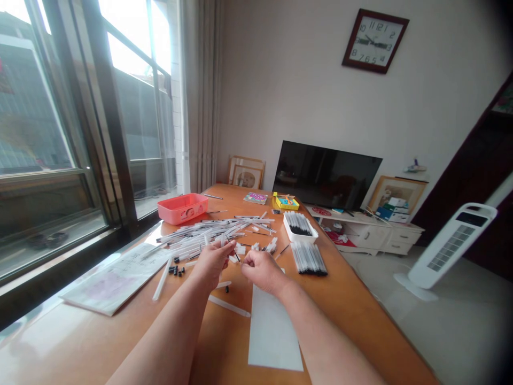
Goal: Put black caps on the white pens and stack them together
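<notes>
My left hand [215, 261] is closed in a pinch on a thin dark pen refill [236, 257], which slants down toward the other hand. Close to its right, my right hand [262, 271] has its fingers curled together; what they hold, if anything, is hidden. Behind both hands lies a loose heap of clear pen barrels [208, 233], with small white plastic pieces [240, 249] at its near side. Several black caps [176, 269] sit left of my left hand. Under my right wrist is a pale rectangular sheet [274, 331].
A red plastic basket [182, 209] stands at the far left. To the right are a white tray [305, 239] of pens and a neat row of black-tipped pens [308, 259]. A paper pad [114, 280] lies by the window. Farther back are a booklet [255, 198] and a yellow box [287, 202].
</notes>
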Demonstrator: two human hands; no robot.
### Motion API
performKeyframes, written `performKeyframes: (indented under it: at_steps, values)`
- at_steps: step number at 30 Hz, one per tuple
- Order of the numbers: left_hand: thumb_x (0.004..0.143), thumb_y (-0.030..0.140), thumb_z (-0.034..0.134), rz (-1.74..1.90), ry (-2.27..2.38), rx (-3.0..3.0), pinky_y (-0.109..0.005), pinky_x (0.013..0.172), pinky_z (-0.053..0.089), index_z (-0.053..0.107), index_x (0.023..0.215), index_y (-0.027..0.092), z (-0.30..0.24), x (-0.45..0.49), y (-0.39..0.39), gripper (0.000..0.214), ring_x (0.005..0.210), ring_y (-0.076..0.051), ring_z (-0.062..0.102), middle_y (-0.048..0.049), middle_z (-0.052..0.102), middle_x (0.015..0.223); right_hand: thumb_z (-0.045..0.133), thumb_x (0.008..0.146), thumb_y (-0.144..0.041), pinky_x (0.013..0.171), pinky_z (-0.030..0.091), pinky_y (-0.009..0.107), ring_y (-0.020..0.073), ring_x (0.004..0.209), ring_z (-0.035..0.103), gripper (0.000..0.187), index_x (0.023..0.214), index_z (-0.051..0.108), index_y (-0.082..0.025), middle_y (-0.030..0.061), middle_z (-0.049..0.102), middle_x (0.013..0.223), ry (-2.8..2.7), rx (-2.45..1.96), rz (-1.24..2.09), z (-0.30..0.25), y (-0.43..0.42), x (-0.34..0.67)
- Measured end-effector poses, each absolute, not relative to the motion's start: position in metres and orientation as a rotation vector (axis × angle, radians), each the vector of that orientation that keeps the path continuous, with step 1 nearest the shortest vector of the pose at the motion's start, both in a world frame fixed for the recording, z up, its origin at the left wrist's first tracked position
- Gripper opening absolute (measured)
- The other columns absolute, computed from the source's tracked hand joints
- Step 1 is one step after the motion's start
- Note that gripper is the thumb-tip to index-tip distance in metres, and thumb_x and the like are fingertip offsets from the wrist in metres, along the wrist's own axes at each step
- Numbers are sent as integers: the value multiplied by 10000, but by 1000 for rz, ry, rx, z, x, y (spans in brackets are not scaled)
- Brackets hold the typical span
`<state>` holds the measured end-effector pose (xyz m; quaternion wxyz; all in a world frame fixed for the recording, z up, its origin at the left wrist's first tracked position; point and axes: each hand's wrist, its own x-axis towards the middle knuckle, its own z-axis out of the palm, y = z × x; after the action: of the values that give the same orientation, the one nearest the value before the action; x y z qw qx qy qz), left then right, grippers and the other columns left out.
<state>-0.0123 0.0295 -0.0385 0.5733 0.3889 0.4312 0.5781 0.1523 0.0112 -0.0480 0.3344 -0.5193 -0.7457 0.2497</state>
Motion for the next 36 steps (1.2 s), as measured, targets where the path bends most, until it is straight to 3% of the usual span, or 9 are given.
performKeyframes:
  at_steps: [4,9,15,17,20,24,28,36]
  values:
    - [655,334,838,1381,926,825,-172,440,275,605,718,143,-39,-14,33,308,470,-44,397,0,571,616,596,808,-248,533,477,231,133,529,622,59,807,563,-198,-29,638,634,-1672,-1240,1012,-48,14,147]
    - [752,182,759,1356,819,637,-143,428,315,622,835,138,-36,-16,36,165,470,-38,418,-8,593,665,721,765,-273,490,448,183,115,560,647,226,919,600,-161,15,705,724,-1297,-1023,1323,-38,17,149]
    - [830,144,690,1237,672,578,-136,437,326,617,874,139,-27,-16,28,85,491,-36,445,-8,604,698,829,722,-272,710,565,214,139,798,715,297,937,656,-162,58,752,889,-932,-667,1473,-27,16,154]
    - [815,215,732,1218,694,655,-141,452,325,650,950,133,-27,-15,27,178,508,-38,454,-21,629,733,838,725,-279,697,568,201,133,793,713,292,935,669,-169,50,752,873,-854,-645,1426,-26,20,157]
    - [796,468,736,1245,827,885,-172,445,287,685,1026,137,-32,-13,27,406,490,-51,418,-44,661,755,844,728,-288,644,562,180,122,774,710,277,918,673,-182,31,750,843,-719,-664,1292,-25,27,166]
    - [832,731,481,1250,1059,1138,-236,445,242,727,921,130,-36,-12,27,655,465,-94,364,-69,671,678,848,721,-304,557,543,178,140,764,723,283,888,649,-191,29,753,832,-636,-698,1201,-21,32,182]
    - [867,749,330,1191,1222,1303,-270,477,270,745,819,141,-35,-13,26,738,505,-143,397,-80,655,614,844,720,-316,543,537,183,147,722,724,304,898,636,-183,39,749,807,-689,-704,1166,-14,29,188]
    - [886,743,248,1119,1290,1458,-294,523,298,752,769,160,-34,-13,23,779,534,-173,427,-76,649,605,818,742,-347,564,552,186,139,700,721,303,907,642,-163,67,752,858,-778,-775,1066,-14,26,186]
